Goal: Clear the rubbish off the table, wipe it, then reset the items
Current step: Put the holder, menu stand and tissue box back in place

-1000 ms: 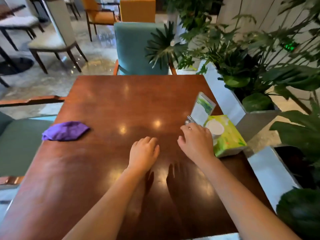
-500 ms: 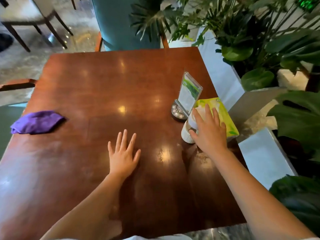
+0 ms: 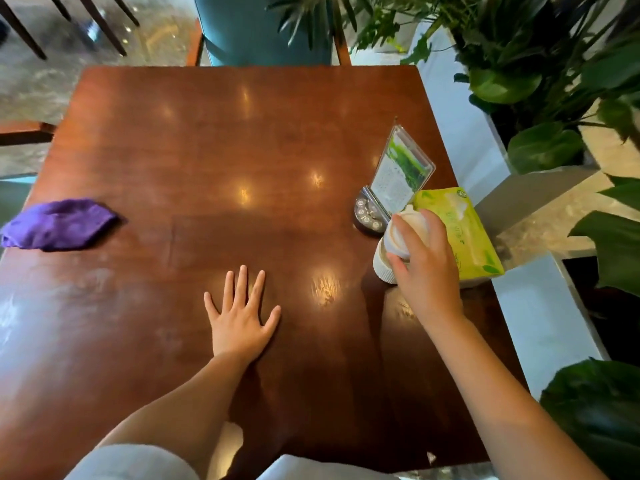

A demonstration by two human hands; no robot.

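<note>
My right hand [image 3: 427, 271] curls its fingers round the white ribbed paper cup [image 3: 389, 259] beside the yellow-green tissue pack [image 3: 464, 233], while my left hand [image 3: 240, 320] lies flat, fingers spread, on the glossy brown wooden bench [image 3: 207, 150].

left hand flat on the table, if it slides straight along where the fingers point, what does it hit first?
Probably nothing: the left hand points up the bare table toward its far edge. The purple cloth lies well off to its left.

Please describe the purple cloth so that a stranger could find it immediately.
Look at the brown wooden table, then its left edge, far from the hands. The purple cloth lies crumpled there alone; it is the only soft, purple thing, while the other items stand at the right edge.
</note>
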